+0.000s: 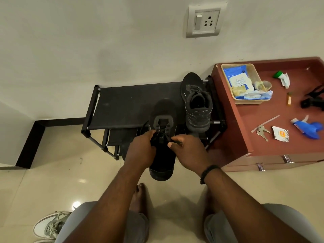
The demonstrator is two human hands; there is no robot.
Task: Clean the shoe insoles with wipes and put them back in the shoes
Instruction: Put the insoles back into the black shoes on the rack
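Both hands grip one black sneaker (163, 137) above the floor: the left hand (140, 149) curls round its left side at the laces, while the right hand (189, 151) pinches the right lace edge. Beyond the right hand, the second black sneaker (197, 102) stands on the black shoe rack (122, 102). Farther right, a wipes packet (236, 78) lies in a basket (252, 102) on the reddish cabinet (245, 123).

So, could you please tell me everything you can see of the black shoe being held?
The black shoe is a dark fabric lace-up trainer with a grey lace panel. It is held toe-away over the front edge of the shoe rack. The left hand and right hand pinch its laces. Its inside is hidden.
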